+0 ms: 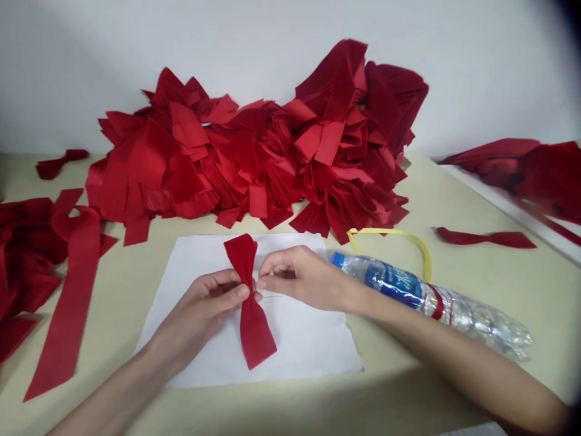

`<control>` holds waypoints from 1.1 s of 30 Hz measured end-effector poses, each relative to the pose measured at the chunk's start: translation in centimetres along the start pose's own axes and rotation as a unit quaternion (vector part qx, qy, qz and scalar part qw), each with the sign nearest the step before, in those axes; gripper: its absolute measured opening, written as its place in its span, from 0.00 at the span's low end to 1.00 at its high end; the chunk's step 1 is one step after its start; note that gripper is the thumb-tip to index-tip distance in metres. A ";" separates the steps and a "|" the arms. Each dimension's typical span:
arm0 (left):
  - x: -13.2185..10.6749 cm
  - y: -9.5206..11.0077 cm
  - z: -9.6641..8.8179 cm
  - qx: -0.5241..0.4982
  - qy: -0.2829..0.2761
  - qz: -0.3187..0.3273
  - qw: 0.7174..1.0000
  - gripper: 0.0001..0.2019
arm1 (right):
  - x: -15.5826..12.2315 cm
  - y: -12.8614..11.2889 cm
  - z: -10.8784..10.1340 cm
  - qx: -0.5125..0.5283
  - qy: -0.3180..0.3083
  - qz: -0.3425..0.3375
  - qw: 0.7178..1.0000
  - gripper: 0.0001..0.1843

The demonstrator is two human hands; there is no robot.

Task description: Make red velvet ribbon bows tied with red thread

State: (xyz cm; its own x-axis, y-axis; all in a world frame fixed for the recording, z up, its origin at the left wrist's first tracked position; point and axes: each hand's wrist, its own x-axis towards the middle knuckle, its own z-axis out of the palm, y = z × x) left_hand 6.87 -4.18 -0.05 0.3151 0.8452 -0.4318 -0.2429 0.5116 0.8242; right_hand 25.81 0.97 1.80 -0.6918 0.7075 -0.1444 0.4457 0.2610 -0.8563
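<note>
Pinching a red bow point(255, 330) above a white sheet point(313, 345)

The left hand point(211, 300) grasps the red bow at its narrow middle, with the thumb on the front side. The bow stands nearly lengthwise, one end pointing away from the person and the other end toward the person. The right hand point(311, 277) is just beside this middle, its thumb and forefinger bent close together; I cannot tell whether it grips something. Both hands are above the white sheet, which lies on the worktop point(399, 393). Behind the sheet is a big heap of red pieces point(254, 145). To the right, partly behind the right forearm, lies a plastic bottle point(394, 283) with a blue cap, and near it a yellow strip point(426, 257). A long red strip point(82, 290) lies at the left.
</note>
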 end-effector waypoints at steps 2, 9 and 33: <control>0.1 0.1 -0.1 -0.012 -0.001 0.013 1.000 0.08 | 0.0 -0.1 -0.6 -0.022 -0.036 -0.018 0.999 0.13; 0.6 -0.4 -0.2 -0.038 -0.007 0.006 0.999 0.07 | 0.4 -0.5 -2.0 0.136 -0.107 -0.095 0.980 0.11; -0.7 -1.8 1.9 -0.119 -0.149 -0.059 0.980 0.04 | 0.0 -0.3 -1.4 0.263 -0.192 -0.158 0.932 0.21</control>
State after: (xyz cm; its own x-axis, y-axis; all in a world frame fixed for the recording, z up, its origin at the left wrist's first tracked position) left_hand 8.81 -6.02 -0.55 0.5988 0.7130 -0.3647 -0.3843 0.6553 0.6503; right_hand 26.47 1.79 2.71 -0.9387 0.3365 0.0755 -0.0846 -0.0124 -0.9963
